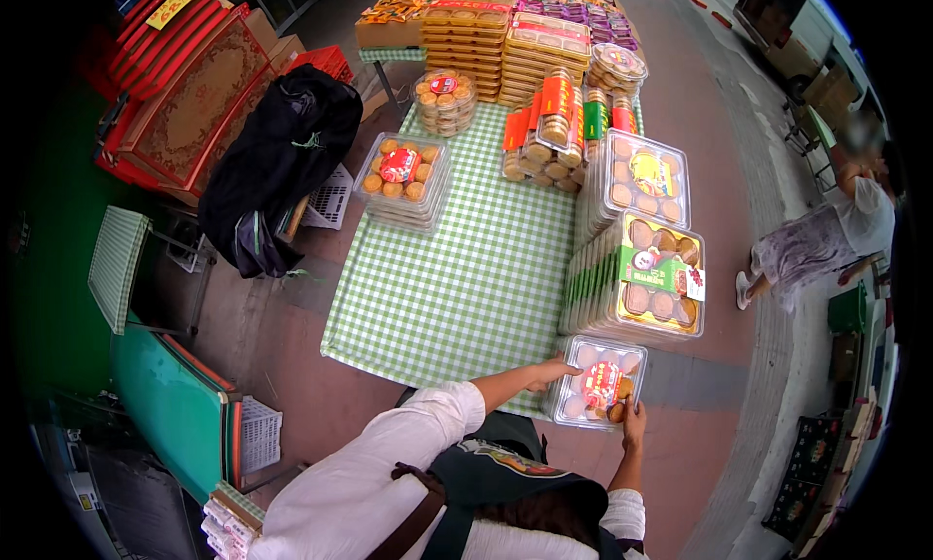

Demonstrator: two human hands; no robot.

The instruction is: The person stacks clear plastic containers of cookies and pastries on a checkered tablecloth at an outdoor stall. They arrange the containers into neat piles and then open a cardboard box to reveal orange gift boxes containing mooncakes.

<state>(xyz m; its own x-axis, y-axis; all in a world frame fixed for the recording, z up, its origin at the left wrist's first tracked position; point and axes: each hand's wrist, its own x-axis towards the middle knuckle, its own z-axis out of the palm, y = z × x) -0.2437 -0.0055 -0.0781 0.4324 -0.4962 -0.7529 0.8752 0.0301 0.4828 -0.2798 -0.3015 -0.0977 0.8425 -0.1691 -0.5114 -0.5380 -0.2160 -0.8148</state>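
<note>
A clear plastic box of round pastries (601, 385) with a red label lies at the near right corner of the table. My left hand (554, 373) grips its left side, thumb on the lid. On the opposite side, my right hand (634, 420) holds the lower right corner. Whether other boxes are under it I cannot tell. Just beyond it rises a tall stack of pastry boxes with a green paper band (660, 265). Behind that stands another stack of clear boxes with a yellow label (649, 174).
A green-checked tablecloth (452, 298) covers the table. Clear pastry boxes (401, 174) are stacked at its left edge, round tubs (444, 101) farther back. Long packs of biscuits (554, 123) pile up mid-right. Black cloth (284, 152) drapes goods at left. A person (824, 232) stands at right.
</note>
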